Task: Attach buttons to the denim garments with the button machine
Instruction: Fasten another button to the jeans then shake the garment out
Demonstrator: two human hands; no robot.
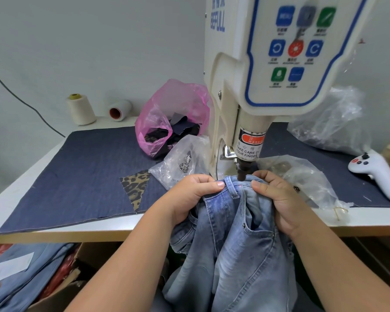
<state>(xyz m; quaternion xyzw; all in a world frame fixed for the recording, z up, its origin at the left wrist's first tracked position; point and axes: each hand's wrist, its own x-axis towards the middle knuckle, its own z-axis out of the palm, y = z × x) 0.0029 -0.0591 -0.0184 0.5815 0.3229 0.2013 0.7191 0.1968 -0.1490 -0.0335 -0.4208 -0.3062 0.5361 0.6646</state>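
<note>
Fingers of the left hand [197, 194] and right hand [277, 194] curl tight, pinching the jeans waistband [231, 188] at frame centre; it runs left-right between them, directly under the button machine's punch [243, 170].

Between the two gripping thumbs, the dark punch tip [243, 172] of the button machine [268, 64] covers the spot of waistband [231, 185] under it, so a button there cannot be seen. The fingers of the left hand [193, 197] and the right hand [277, 199] are hidden under the jeans fold. The machine's top is cut off by the upper edge. The small labels under its panel buttons [296, 48] are too blurred to read.
</note>
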